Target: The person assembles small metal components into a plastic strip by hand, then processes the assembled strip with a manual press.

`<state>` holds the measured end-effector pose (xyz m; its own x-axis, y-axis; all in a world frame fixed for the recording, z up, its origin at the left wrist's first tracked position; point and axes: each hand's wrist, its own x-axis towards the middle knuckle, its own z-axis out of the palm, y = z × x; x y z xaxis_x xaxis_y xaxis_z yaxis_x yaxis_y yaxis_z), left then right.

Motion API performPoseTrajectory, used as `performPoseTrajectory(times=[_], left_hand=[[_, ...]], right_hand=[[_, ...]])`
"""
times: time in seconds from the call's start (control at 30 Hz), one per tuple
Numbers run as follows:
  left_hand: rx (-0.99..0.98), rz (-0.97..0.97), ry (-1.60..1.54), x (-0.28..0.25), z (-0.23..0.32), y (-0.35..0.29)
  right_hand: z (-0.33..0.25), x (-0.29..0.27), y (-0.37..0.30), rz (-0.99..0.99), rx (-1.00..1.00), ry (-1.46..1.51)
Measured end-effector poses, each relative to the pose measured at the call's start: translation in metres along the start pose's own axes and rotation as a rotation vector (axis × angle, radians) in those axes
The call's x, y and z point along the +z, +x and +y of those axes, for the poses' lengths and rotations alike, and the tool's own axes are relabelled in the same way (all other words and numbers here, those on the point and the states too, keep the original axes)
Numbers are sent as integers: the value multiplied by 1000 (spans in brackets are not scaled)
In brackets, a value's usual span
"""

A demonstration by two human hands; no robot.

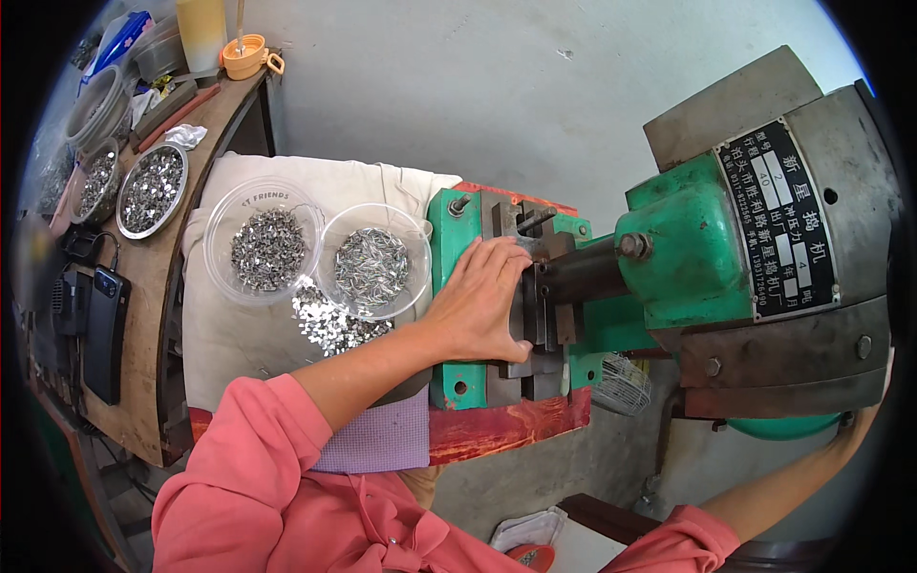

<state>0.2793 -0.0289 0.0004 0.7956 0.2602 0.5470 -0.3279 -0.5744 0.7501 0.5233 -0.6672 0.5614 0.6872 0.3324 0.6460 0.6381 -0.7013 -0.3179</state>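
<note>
My left hand (pixel 485 301) rests on the steel die block (pixel 545 380) of a green hand press (pixel 686 253). Its thumb and fingers are spread wide along the near side of the die, under the press ram (pixel 583 274). The fingertips reach in by the die slot, and whether a small part lies beneath them is hidden. My right arm (pixel 778 492) goes up along the press's right side. Only a sliver of my right hand (pixel 889 374) shows behind the press head, and its fingers are hidden.
Left of the press, a clear tub of small metal pieces (pixel 267 250) and a tub of thin metal pins (pixel 372 269) stand on a cloth (pixel 222 334). A pile of shiny flat pieces (pixel 336 322) lies beside them. A wooden table (pixel 143 368) holds more bowls and a phone (pixel 107 329).
</note>
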Motion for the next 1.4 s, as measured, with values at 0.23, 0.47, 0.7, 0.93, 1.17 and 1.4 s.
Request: performPoseTrajectory(times=[0.23, 0.47, 0.7, 0.93, 1.17, 1.4], left_hand=[[-38, -21, 87, 7, 10, 13], [-46, -47, 69, 5, 4, 10], [-83, -63, 91, 3, 15, 13], [-102, -113, 77, -3, 16, 9], [-50, -210, 63, -15, 46, -29], [-68, -203, 74, -10, 50, -41]], right_hand=[[-28, 217, -139, 455, -197, -171], [-196, 410, -208, 900, 11, 35], [-165, 387, -211, 887, 47, -27], [-203, 357, -181, 758, 223, 106], [-185, 319, -166, 697, 329, 112], [-228, 489, -284, 526, -198, -516]])
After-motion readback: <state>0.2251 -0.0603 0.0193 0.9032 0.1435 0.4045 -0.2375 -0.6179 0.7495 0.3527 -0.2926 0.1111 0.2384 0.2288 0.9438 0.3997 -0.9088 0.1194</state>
